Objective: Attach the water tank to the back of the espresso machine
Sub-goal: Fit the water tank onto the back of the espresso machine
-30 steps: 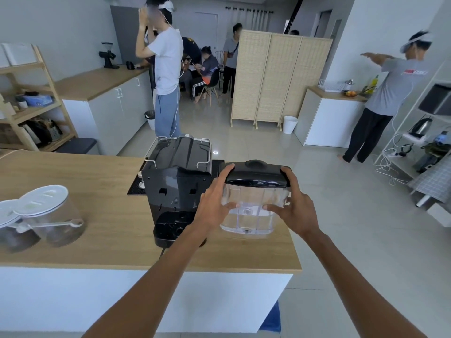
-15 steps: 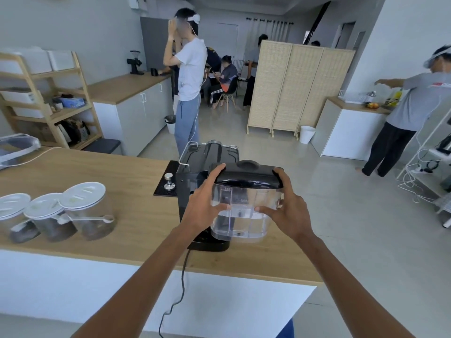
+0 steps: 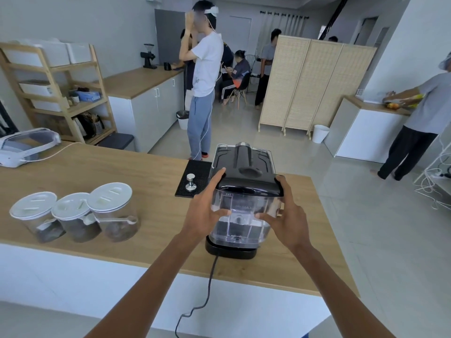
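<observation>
The clear water tank (image 3: 244, 213) with a black lid is held between both hands, directly behind the black espresso machine (image 3: 244, 159), whose back faces me. My left hand (image 3: 207, 213) grips the tank's left side, thumb up on the lid. My right hand (image 3: 285, 218) grips its right side. The tank's bottom is over the machine's round black base (image 3: 230, 251); whether it is seated I cannot tell. Most of the machine's back is hidden by the tank.
The machine stands on a wooden counter (image 3: 122, 174). Its power cord (image 3: 210, 276) hangs over the near edge. A tamper (image 3: 190, 182) sits on a black mat (image 3: 192, 176) left of the machine. Three lidded jars (image 3: 80, 213) stand at left. People stand beyond the counter.
The tank has moved left from beside the machine to directly behind it, down against its back. My view has also shifted so the machine is in front of me.
</observation>
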`<act>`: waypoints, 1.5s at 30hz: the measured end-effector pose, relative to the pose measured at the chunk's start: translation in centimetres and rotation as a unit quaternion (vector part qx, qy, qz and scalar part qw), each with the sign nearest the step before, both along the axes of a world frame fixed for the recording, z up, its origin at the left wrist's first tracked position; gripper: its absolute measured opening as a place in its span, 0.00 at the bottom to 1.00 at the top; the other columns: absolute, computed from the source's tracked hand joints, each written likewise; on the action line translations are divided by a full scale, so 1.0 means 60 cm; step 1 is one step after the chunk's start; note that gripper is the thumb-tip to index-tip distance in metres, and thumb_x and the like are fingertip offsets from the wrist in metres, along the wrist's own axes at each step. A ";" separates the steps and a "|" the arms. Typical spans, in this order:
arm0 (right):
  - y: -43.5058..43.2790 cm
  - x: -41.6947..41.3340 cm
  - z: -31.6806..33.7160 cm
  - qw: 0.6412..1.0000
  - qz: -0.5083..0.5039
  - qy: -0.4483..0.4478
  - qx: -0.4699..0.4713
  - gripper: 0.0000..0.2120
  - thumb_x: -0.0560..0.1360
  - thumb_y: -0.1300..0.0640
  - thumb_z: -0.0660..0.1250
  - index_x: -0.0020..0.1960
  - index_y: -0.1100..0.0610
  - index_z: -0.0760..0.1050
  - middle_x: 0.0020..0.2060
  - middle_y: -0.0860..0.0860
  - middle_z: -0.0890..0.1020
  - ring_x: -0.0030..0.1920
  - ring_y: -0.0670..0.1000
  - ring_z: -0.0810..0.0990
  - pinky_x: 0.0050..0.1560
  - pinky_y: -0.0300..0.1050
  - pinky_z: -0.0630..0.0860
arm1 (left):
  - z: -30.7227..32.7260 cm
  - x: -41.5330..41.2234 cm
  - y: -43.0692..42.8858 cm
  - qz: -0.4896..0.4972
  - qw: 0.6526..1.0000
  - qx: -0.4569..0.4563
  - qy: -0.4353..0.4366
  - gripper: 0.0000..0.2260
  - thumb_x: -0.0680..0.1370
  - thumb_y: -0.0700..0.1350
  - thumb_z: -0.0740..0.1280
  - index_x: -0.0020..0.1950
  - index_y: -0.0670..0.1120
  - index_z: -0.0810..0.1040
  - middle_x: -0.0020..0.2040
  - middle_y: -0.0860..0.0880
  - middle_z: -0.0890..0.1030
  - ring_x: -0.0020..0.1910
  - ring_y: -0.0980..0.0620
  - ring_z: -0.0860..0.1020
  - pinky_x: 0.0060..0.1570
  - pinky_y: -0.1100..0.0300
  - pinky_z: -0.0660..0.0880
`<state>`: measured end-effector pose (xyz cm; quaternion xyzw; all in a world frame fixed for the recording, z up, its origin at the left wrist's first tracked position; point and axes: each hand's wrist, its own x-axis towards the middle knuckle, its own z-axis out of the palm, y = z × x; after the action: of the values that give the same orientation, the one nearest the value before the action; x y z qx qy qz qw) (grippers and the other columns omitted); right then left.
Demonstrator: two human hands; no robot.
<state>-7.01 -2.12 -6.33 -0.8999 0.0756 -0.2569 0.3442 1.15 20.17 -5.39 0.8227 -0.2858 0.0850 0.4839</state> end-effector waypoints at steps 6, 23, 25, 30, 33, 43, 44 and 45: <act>0.020 0.013 -0.015 1.000 -0.021 0.010 -0.005 0.52 0.67 0.43 0.79 0.79 0.33 0.48 0.50 0.58 0.85 0.46 0.60 0.84 0.44 0.60 0.83 | -0.022 0.022 0.009 0.009 1.000 0.006 0.010 0.48 0.68 0.52 0.78 0.81 0.60 0.53 0.32 0.48 0.61 0.30 0.54 0.60 0.30 0.60 0.64; 0.032 0.023 -0.035 0.997 -0.069 0.018 -0.031 0.51 0.69 0.43 0.77 0.80 0.37 0.46 0.67 0.47 0.81 0.54 0.55 0.85 0.52 0.52 0.84 | -0.052 0.055 -0.001 -0.005 1.000 -0.003 0.024 0.50 0.70 0.44 0.79 0.80 0.65 0.49 0.50 0.55 0.66 0.43 0.54 0.68 0.47 0.61 0.72; 0.033 0.023 -0.038 0.997 -0.067 0.017 -0.025 0.50 0.70 0.43 0.76 0.80 0.37 0.46 0.68 0.47 0.80 0.54 0.55 0.85 0.53 0.52 0.84 | -0.056 0.054 -0.002 -0.009 0.999 -0.016 0.030 0.50 0.70 0.44 0.79 0.80 0.63 0.50 0.51 0.56 0.69 0.45 0.55 0.67 0.50 0.63 0.68; 0.035 0.025 -0.048 0.998 -0.056 0.020 -0.003 0.49 0.69 0.39 0.74 0.80 0.36 0.46 0.70 0.48 0.78 0.55 0.54 0.85 0.54 0.53 0.84 | -0.075 0.060 0.000 -0.002 1.000 0.003 0.031 0.50 0.70 0.45 0.79 0.80 0.64 0.49 0.38 0.46 0.73 0.34 0.52 0.71 0.43 0.58 0.75; 0.035 0.025 -0.050 0.999 -0.048 0.017 0.003 0.48 0.67 0.31 0.68 0.80 0.35 0.46 0.71 0.47 0.77 0.57 0.55 0.85 0.54 0.53 0.84 | -0.071 0.055 0.001 -0.003 1.000 -0.001 0.030 0.50 0.70 0.45 0.79 0.81 0.62 0.50 0.39 0.51 0.73 0.34 0.45 0.77 0.43 0.63 0.74; 0.038 0.023 -0.073 0.998 -0.056 0.021 0.002 0.47 0.68 0.31 0.66 0.81 0.40 0.49 0.71 0.51 0.77 0.58 0.57 0.84 0.55 0.51 0.82 | -0.074 0.041 0.002 -0.005 1.000 0.005 0.027 0.46 0.70 0.45 0.77 0.81 0.55 0.56 0.28 0.53 0.61 0.27 0.56 0.62 0.27 0.57 0.59; 0.039 0.023 -0.076 0.998 -0.057 0.021 0.000 0.47 0.68 0.30 0.65 0.81 0.40 0.49 0.71 0.51 0.77 0.58 0.57 0.84 0.55 0.51 0.82 | -0.075 0.040 0.002 -0.004 1.000 0.011 0.024 0.46 0.70 0.42 0.78 0.81 0.54 0.56 0.28 0.54 0.60 0.26 0.56 0.62 0.26 0.59 0.58; 0.039 0.023 -0.078 0.998 -0.057 0.022 -0.004 0.47 0.69 0.30 0.64 0.81 0.40 0.48 0.71 0.51 0.77 0.57 0.57 0.84 0.55 0.50 0.82 | -0.077 0.038 0.003 -0.005 1.000 0.016 0.021 0.46 0.70 0.41 0.78 0.81 0.53 0.56 0.28 0.55 0.60 0.26 0.56 0.62 0.26 0.62 0.58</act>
<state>-5.62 0.19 -11.00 -0.9010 0.1334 -0.2564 0.3236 3.43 20.34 -10.00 0.8306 -0.2809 0.0612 0.4769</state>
